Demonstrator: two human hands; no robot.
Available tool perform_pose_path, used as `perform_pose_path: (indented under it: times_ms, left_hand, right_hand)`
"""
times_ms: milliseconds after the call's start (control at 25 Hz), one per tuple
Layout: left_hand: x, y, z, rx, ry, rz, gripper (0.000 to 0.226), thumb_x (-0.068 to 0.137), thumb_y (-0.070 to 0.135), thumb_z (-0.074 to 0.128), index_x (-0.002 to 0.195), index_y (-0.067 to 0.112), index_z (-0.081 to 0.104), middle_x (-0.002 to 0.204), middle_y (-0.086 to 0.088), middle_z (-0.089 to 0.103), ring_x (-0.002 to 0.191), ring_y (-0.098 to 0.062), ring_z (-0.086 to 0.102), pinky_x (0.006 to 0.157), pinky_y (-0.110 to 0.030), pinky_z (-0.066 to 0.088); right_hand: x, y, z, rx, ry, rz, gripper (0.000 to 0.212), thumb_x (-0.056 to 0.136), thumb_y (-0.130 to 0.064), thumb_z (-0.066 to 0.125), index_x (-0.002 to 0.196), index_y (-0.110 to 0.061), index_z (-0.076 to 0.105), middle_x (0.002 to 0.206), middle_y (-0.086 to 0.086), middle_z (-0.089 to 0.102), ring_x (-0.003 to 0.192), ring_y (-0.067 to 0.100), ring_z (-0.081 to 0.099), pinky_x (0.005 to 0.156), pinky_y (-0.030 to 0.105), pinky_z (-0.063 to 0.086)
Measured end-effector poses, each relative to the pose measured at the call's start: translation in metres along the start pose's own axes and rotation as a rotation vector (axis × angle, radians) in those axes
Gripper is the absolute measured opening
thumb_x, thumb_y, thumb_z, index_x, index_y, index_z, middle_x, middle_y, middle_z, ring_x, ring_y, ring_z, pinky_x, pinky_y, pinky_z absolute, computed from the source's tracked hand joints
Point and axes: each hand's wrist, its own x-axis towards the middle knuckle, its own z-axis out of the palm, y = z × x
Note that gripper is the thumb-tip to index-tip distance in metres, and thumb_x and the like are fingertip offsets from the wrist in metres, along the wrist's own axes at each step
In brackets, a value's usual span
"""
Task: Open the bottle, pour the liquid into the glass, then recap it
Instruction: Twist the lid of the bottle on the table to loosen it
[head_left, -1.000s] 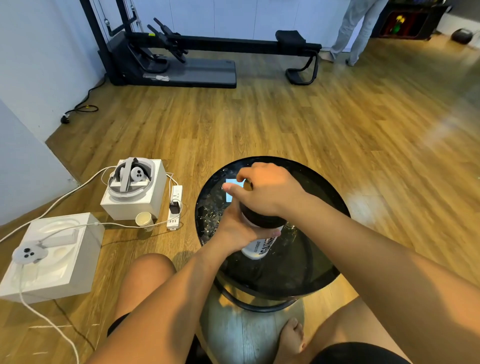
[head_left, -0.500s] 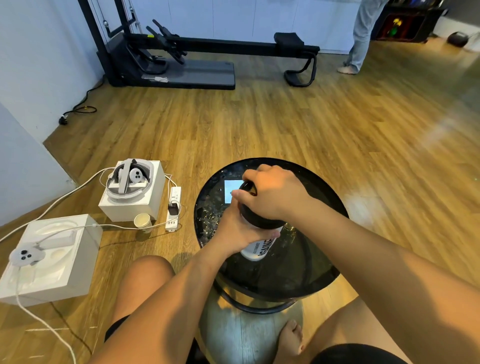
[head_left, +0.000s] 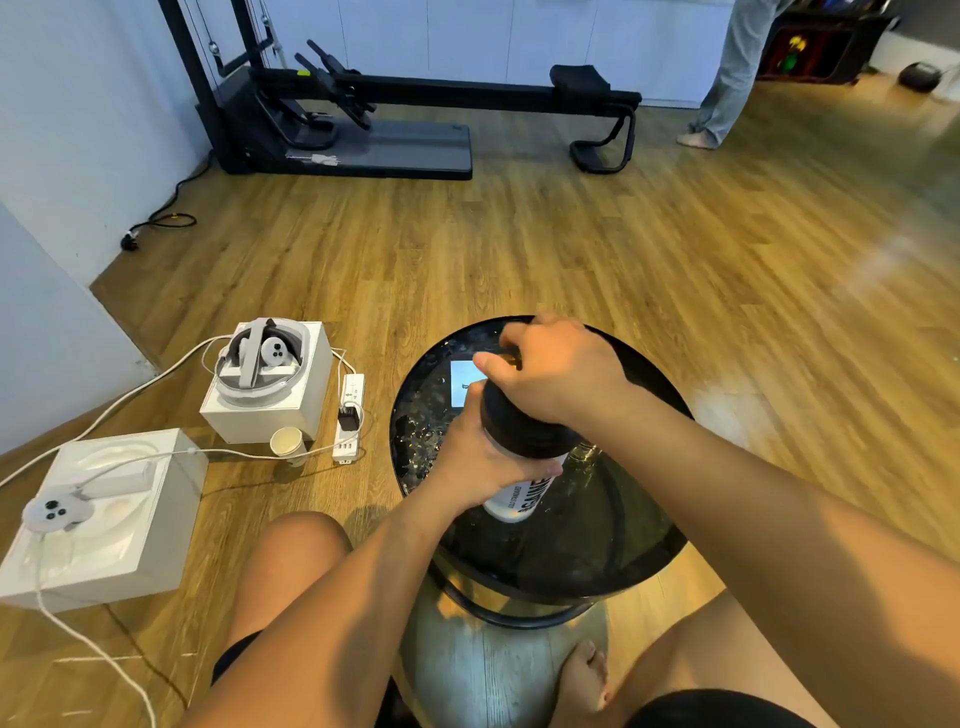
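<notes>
At the middle of the round black counter (head_left: 644, 551) one bottle (head_left: 519, 496) is held upright, its white label partly readable below a wide black cap (head_left: 519, 428). The body of the bottle is clasped by the left hand (head_left: 480, 462), fingers wrapped round the label, so that it is steadied against twisting. The cap is covered from above by the right hand (head_left: 558, 371), whose grip is clenched round the top of the lid; the exact contact of the fingertips is hidden by the hand itself. The step in hand is judged to be work at the cap, either loosening or tightening; which of the two cannot be told from this moment. A glass (head_left: 584, 457) is only partly seen just behind the bottle, under the right wrist, and whether it is filled cannot be told. If the cap is being opened, a firm counter-twist by the two hands is called for next, then a lift of the cap clear of the neck before any tilt toward the glass. By count: one bottle, one cap, one glass, two hands. Beyond the counter, on the wooden floor (head_left: 571, 249), two white boxes (head_left: 270, 384) are set, with one paper cup (head_left: 287, 444) and one power strip (head_left: 349, 415) between them and the counter.
</notes>
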Motion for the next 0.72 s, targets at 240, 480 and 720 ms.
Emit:
perform_pose_path:
  times_ms: [240, 480, 720]
  left_hand:
    - [-0.003, 0.001, 0.001, 0.036, -0.032, -0.018, 0.083, 0.058, 0.024, 0.097, 0.122, 0.024, 0.044, 0.102, 0.024, 0.054, 0.098, 0.001, 0.057, 0.069, 0.0, 0.043]
    - [0.001, -0.003, 0.001, -0.015, -0.021, -0.017, 0.093, 0.054, 0.027, 0.098, 0.122, 0.038, 0.036, 0.106, 0.023, 0.057, 0.098, 0.008, 0.054, 0.078, -0.01, 0.042]
    - [0.001, -0.006, 0.0, -0.001, -0.003, 0.009, 0.094, 0.05, 0.034, 0.098, 0.121, 0.04, 0.036, 0.111, 0.015, 0.062, 0.105, -0.004, 0.062, 0.077, -0.016, 0.048]
  right_hand:
    - [-0.012, -0.013, 0.013, 0.26, -0.011, -0.41, 0.036, 0.094, -0.054, 0.057, 0.103, -0.021, 0.07, 0.086, -0.006, 0.066, 0.083, 0.014, 0.06, 0.081, 0.038, 0.051]
    - [0.0, 0.002, 0.003, 0.219, 0.115, -0.277, 0.036, 0.095, -0.056, 0.05, 0.098, -0.024, 0.067, 0.099, -0.002, 0.063, 0.094, 0.02, 0.059, 0.078, 0.039, 0.051]
    - [-0.011, 0.008, 0.016, 0.02, 0.002, -0.237, 0.04, 0.092, -0.048, 0.054, 0.123, -0.025, 0.063, 0.125, 0.0, 0.06, 0.118, 0.022, 0.054, 0.101, 0.04, 0.042]
